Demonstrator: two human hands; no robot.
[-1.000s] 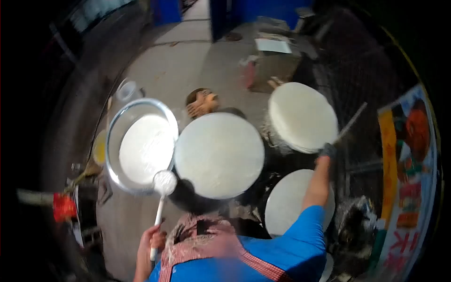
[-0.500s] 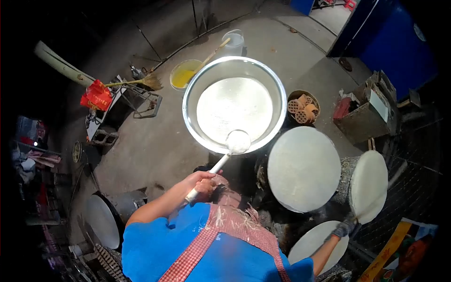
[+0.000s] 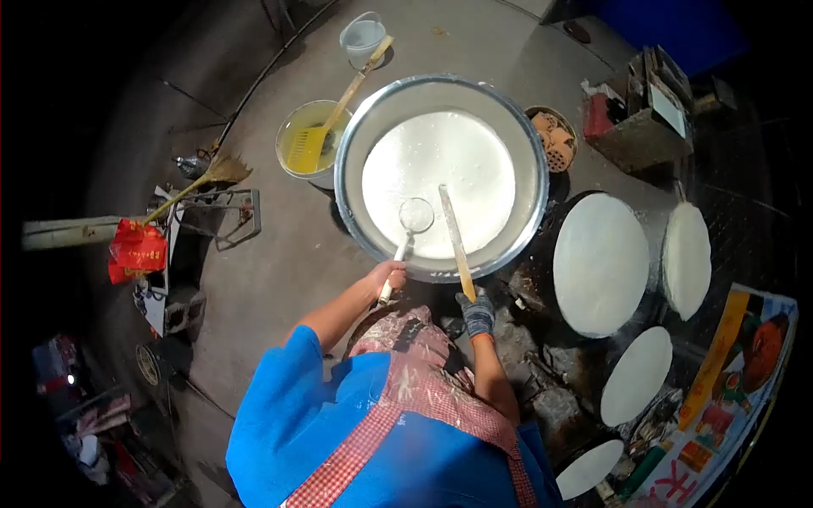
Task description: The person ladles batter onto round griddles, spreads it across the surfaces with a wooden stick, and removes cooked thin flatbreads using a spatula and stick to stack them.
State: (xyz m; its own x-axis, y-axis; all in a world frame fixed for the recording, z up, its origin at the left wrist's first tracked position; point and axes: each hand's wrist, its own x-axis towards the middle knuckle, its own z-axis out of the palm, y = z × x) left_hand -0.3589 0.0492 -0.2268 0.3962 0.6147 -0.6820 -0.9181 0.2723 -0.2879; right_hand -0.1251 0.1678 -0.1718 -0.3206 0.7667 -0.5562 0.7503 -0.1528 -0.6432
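Note:
A wide metal basin (image 3: 349, 207) in front of me holds white batter (image 3: 440, 157). My bare left hand (image 3: 389, 276) is closed around the white handle of a ladle (image 3: 416, 215), whose round bowl lies at the near side of the batter. My right hand (image 3: 478, 314), in a grey glove, grips the wooden end of a long flat spatula (image 3: 456, 241). The spatula's pale tip reaches over the middle of the batter; whether it is dipped in cannot be made out. Right of the basin, a round white sheet (image 3: 601, 264) covers a griddle.
More round white sheets (image 3: 688, 261) (image 3: 637, 377) lie at right. Beyond the basin's left side stand a bucket (image 3: 283, 152) with a yellow slotted tool (image 3: 306, 150) and a white pail (image 3: 362, 35). Perforated orange blocks (image 3: 555, 140) fill a container behind right. A printed banner (image 3: 720, 406) lies lower right.
My right hand has come from the griddles at right to the basin, bringing the spatula over the batter. The ladle has shifted inward from the basin's near rim. The view has turned.

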